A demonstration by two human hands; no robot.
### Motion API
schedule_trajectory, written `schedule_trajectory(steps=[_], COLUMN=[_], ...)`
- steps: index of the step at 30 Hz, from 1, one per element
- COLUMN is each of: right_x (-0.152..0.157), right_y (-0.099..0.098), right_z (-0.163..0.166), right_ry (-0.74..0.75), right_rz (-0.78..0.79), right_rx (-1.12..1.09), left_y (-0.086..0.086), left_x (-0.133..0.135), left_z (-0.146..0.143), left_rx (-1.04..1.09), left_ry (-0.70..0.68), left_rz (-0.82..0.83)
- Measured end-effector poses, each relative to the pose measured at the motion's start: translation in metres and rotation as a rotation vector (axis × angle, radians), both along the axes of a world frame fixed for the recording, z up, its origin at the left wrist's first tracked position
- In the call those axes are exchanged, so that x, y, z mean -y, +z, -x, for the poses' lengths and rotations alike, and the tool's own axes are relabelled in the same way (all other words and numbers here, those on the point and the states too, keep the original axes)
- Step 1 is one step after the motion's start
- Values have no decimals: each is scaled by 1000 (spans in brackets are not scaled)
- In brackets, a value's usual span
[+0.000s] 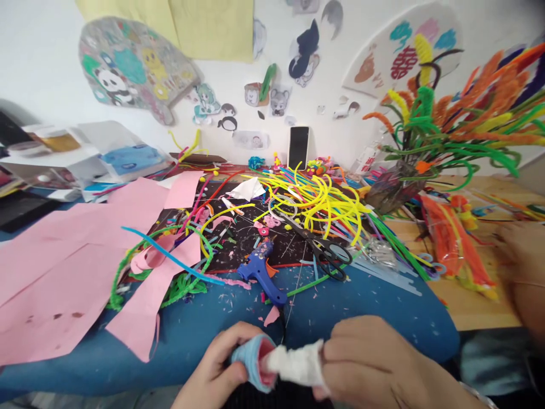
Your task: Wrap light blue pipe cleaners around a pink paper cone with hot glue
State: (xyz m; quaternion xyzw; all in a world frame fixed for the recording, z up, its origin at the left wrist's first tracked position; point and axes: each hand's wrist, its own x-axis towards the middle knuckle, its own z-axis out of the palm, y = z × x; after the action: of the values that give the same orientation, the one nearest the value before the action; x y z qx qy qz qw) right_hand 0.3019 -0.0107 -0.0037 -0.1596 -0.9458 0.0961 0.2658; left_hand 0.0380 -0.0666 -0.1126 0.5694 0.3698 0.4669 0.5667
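Note:
At the near edge of the blue table my left hand (219,366) is closed around a small light-blue, round cup-like piece (251,363) with a pink inside. Its opening faces right. My right hand (366,358) grips a twisted white tissue (302,366), whose far end reaches into that opening. How deep the tissue goes is hidden by the rim. Just beyond my hands lies a blue glue gun (263,278), and to its right rests a pair of black-handled scissors (330,255).
Pink paper sheets (80,250) cover the left side. Yellow pipe cleaners (315,199) are heaped at the back, before a phone (298,147) leaning upright. A vase (394,184) of colourful pipe-cleaner stems stands at right. Another person's blurred arm (523,272) shows at the right edge.

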Motion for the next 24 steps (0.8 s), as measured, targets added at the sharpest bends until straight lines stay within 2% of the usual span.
schedule_trajectory(steps=[2,6,8,10,11,13,15,16,20,24], right_x=[-12,-60,-81,-87,-82,-61,-31,-17,17,19], right_y=[-1,-15,-20,-19,-17,-10,-5,-4,-11,-19], right_z=[-4,9,23,35,39,42,42,42,49,57], right_ry=[-173,-592,-675,-653,-592,-396,-122,-52,-164,-207], right_rz=[-84,-279,-170,-86,-48,22,118,130,-10,144], right_rx=[-151,-414,-279,-80,-28,-68,-159,-167,-53,-11], left_y=[-7,-4,1,6,7,9,12,13,17,18], left_x=[3,4,3,4,4,4,1,0,-9,-14], left_z=[2,-6,-11,-14,-14,-13,-12,-12,-14,-12], left_rx=[104,259,255,192,149,51,-25,-49,-122,-255], left_ry=[81,39,50,118,163,226,254,258,249,207], left_rz=[24,-36,-74,-93,-104,-159,-274,-344,-569,-689])
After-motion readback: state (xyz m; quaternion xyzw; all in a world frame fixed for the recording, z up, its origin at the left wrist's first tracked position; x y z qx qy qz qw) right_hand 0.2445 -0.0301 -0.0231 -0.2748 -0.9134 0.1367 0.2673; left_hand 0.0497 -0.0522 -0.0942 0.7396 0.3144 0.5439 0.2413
